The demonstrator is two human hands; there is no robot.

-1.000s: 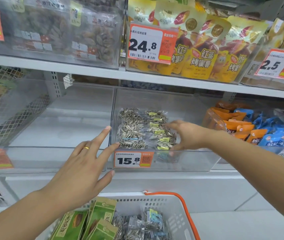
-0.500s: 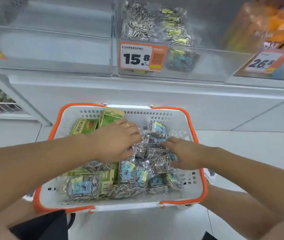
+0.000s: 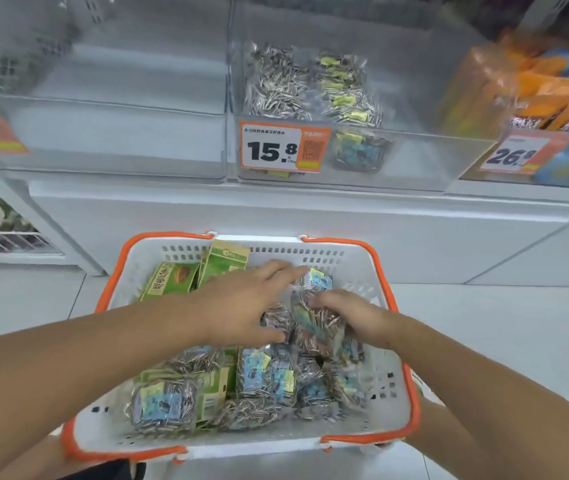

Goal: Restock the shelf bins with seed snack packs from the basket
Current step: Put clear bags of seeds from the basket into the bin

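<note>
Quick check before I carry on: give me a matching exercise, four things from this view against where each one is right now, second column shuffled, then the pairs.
Things:
1. green packs
2. 15.8 price tag
3. right hand
4. orange packs

Places:
A. front of the middle clear bin
B. closed on a seed pack in the basket
C. bin to the right of the middle one
D. far-left corner of the basket

Pairs: 1-D, 2-A, 3-B, 4-C
</note>
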